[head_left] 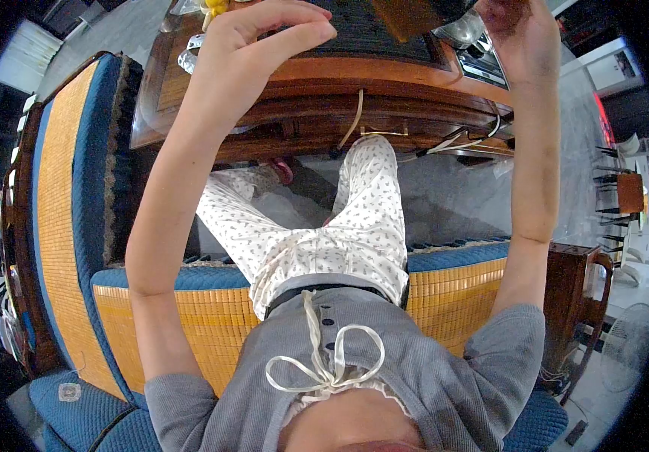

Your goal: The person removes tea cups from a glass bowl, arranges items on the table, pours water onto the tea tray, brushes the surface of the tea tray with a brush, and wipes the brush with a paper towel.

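Note:
My left hand (294, 26) is over the near side of the wooden table (302, 75). Its thumb and forefinger are bent towards each other with a small gap, and nothing shows between them. At the top right, my right hand (520, 38) is partly cut off by the frame edge, its fingers closed at the edge of a tilted brown and black object (415, 15). That object is also cut off, so its full shape is hidden. Just beside it is a shiny rounded metal vessel (464, 32) on the dark tray area (354, 41).
A yellow item (213, 9) and a crumpled silvery packet (189, 59) lie at the table's left. Cables (460, 142) hang below its front edge. I sit on a blue-edged seat with a woven mat (452, 297); a wooden stand (565, 301) and a fan (627, 339) are at right.

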Demonstrator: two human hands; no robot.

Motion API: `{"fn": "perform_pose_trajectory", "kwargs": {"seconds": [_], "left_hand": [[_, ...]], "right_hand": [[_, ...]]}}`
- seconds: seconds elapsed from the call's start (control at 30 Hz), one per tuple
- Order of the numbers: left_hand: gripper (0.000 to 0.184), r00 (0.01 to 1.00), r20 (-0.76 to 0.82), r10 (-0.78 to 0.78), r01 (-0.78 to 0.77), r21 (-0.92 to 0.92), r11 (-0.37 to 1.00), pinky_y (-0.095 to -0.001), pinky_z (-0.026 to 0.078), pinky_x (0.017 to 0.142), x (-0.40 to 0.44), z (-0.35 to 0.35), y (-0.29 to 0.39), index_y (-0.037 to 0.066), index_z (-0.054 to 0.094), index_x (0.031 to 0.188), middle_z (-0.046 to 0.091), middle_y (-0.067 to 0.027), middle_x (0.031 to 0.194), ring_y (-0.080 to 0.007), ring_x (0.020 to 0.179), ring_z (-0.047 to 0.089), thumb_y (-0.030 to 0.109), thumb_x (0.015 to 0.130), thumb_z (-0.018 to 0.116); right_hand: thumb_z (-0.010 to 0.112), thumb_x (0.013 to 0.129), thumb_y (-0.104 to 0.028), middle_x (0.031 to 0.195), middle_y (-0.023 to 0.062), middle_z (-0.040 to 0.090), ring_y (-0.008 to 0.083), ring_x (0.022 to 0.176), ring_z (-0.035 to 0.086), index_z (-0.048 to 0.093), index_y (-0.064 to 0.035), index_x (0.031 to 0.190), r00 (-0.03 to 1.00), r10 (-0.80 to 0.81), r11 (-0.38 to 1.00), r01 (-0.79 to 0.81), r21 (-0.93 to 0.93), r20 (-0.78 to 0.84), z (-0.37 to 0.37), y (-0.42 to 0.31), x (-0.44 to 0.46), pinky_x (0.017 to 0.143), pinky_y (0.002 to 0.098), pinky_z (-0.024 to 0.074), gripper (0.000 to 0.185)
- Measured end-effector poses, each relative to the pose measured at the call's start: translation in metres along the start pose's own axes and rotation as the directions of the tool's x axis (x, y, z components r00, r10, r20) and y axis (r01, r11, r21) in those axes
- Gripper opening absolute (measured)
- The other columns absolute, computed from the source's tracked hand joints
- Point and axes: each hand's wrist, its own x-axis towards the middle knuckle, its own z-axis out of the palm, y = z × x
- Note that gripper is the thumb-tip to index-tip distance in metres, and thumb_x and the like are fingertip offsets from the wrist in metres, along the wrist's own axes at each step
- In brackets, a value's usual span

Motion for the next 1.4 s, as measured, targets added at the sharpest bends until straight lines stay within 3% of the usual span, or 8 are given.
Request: {"fn": "perform_pose_trajectory", "kwargs": {"seconds": [0.07,0.17,0.37,0.57,0.77,0.87,1.27,1.4], "left_hand": [[0.020,0.999,-0.051,-0.013,0.014,0.016,1.000,-0.0304,0.037,0.090,-0.001,0.003,0.005,0.002,0.064,0.082,0.060,-0.0113,0.101,-0.0208,0.101,0.053,0.021,0.081,0.058],[0.017,0.982,-0.144,-0.118,0.110,-0.061,0.992,-0.0208,0.041,0.060,-0.001,0.007,0.021,-0.001,0.064,0.085,0.061,-0.0029,0.080,-0.0086,0.069,0.051,0.015,0.080,0.059],[0.020,0.970,-0.202,-0.135,0.155,0.086,0.984,-0.0164,0.032,0.049,0.000,0.008,0.036,-0.001,0.064,0.087,0.060,-0.0012,0.074,-0.0032,0.059,0.046,0.017,0.080,0.062],[0.021,0.988,-0.113,-0.107,0.098,-0.083,0.992,-0.0171,0.034,0.051,0.000,0.013,0.045,-0.001,0.064,0.090,0.061,-0.0023,0.075,-0.0047,0.061,0.048,0.016,0.078,0.065],[0.023,0.996,-0.085,-0.036,0.036,-0.006,0.999,-0.0165,0.037,0.054,0.005,0.012,0.029,-0.003,0.063,0.091,0.062,-0.0048,0.078,-0.0056,0.064,0.051,0.015,0.077,0.066],[0.022,0.976,-0.100,-0.195,0.175,-0.178,0.968,-0.0161,0.039,0.056,0.001,0.017,0.047,-0.003,0.063,0.090,0.062,-0.0057,0.078,-0.0059,0.066,0.053,0.015,0.077,0.066],[0.015,0.972,-0.157,-0.173,0.158,-0.105,0.982,-0.0157,0.039,0.054,-0.001,0.018,0.042,-0.001,0.064,0.086,0.061,-0.0019,0.071,-0.0040,0.061,0.051,0.014,0.080,0.063],[0.016,0.977,-0.157,-0.145,0.099,-0.269,0.958,-0.0168,0.043,0.061,-0.003,0.017,0.038,0.000,0.064,0.089,0.062,-0.0023,0.076,-0.0055,0.067,0.054,0.014,0.082,0.061]], "right_hand": [[0.055,0.085,-0.028,0.064,0.0021,0.060,0.0123,0.048,0.056,0.062,-0.0054,0.081,1.000,0.023,0.998,-0.023,0.060,0.004,-0.002,0.000,0.001,0.045,0.0246,0.0459,0.024],[0.054,0.086,-0.027,0.064,0.0019,0.061,0.0115,0.048,0.056,0.062,-0.0051,0.080,0.999,0.001,0.999,0.001,0.034,-0.054,0.006,-0.002,-0.006,0.043,0.0238,0.0462,0.023],[0.053,0.087,-0.026,0.063,0.0013,0.060,0.0098,0.047,0.056,0.061,-0.0051,0.079,0.999,-0.035,0.999,0.035,0.004,-0.030,0.012,-0.001,-0.009,0.042,0.0222,0.0465,0.023],[0.053,0.087,-0.025,0.063,0.0016,0.061,0.0087,0.047,0.056,0.061,-0.0046,0.079,0.999,-0.034,0.999,0.034,-0.001,-0.027,0.013,-0.001,-0.008,0.042,0.0211,0.0469,0.024],[0.053,0.087,-0.025,0.064,0.0018,0.062,0.0083,0.047,0.056,0.061,-0.0044,0.079,0.999,-0.027,0.999,0.026,-0.020,-0.032,0.017,-0.002,-0.010,0.040,0.0206,0.0459,0.023],[0.053,0.087,-0.024,0.064,0.0016,0.062,0.0084,0.047,0.056,0.062,-0.0048,0.080,0.999,0.022,0.999,-0.021,0.037,-0.025,0.017,-0.002,-0.009,0.040,0.0205,0.0456,0.023],[0.052,0.087,-0.025,0.062,0.0004,0.061,0.0086,0.047,0.056,0.061,-0.0048,0.079,0.999,-0.027,0.998,0.028,0.048,-0.019,0.023,0.001,-0.016,0.040,0.0211,0.0447,0.023],[0.053,0.087,-0.025,0.062,-0.0004,0.061,0.0086,0.048,0.056,0.061,-0.0063,0.078,1.000,-0.006,1.000,0.005,0.024,0.010,0.015,-0.003,-0.011,0.041,0.0208,0.0445,0.022]]}}
